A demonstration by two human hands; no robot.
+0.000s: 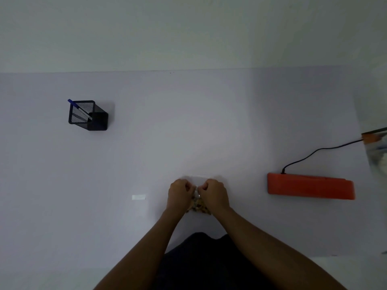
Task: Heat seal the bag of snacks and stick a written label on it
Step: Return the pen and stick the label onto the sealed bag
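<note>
A clear bag of brown snacks [199,206] lies on the white table near the front edge, mostly hidden under my hands. My left hand [180,194] and my right hand [214,195] are side by side, each with fingers curled and pinching the bag's upper part. The bag's clear top edge shows just beyond my knuckles. A small white label [138,197] lies flat on the table to the left of my left hand. An orange heat sealer [310,186] sits to the right, lid down, well apart from my right hand.
A black mesh pen holder [89,116] with a blue pen [80,109] stands at the far left. The sealer's black cable [314,152] runs off toward the table's right edge, where some blurred items [377,151] lie. A white wall rises behind the table.
</note>
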